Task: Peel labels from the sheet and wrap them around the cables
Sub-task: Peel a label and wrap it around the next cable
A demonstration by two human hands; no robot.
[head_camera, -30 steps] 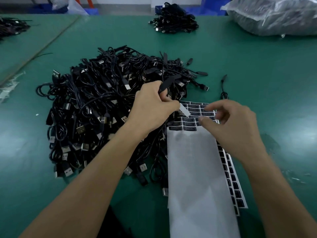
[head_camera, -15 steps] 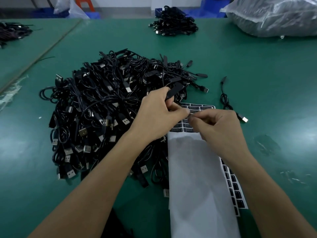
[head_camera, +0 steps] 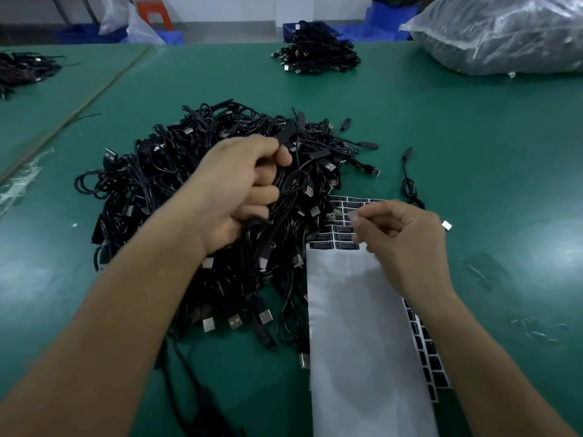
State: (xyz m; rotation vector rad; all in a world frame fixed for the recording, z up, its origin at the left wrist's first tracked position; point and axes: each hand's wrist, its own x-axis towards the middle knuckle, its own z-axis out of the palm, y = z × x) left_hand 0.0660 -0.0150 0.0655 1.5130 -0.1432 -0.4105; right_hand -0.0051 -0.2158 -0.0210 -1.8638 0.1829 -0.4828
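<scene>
Right hand (head_camera: 407, 244), lower right of centre, nearest the camera: fingers curled, thumb and forefinger tips close together just above the label sheet (head_camera: 344, 236) (motion blur there, so impossible to tell: label pinched or not). Label sheet flat on the green table (head_camera: 473, 137), with rows of small black labels showing at its upper end, right beside those fingertips. Lower down, a long white backing paper (head_camera: 362, 326) over the sheet, running to the bottom edge, a column of black labels peeking out along its right side.

Left hand (head_camera: 239, 190), centre frame and a little higher: fingers and thumb clamped round a few black cables (head_camera: 293, 184), on top of the big pile of cables (head_camera: 151, 184) spread across left of centre, silver USB plugs poking out all round. Right edge of the pile overlapping the upper left corner of the label sheet. Bare forearms reaching in from both bottom corners.

Right of the pile, a single loose cable (head_camera: 408, 184) on the table, just above the right hand; a silver plug (head_camera: 447, 225) just right of the knuckles.

Further up, at top centre, a smaller heap of cables (head_camera: 315, 55). Upper left corner, another dark heap (head_camera: 22, 67). Upper right corner, a large clear plastic bag (head_camera: 504, 33) stuffed with dark contents. Along the top edge, blue crates (head_camera: 388, 14) and an orange stool (head_camera: 156, 15).
</scene>
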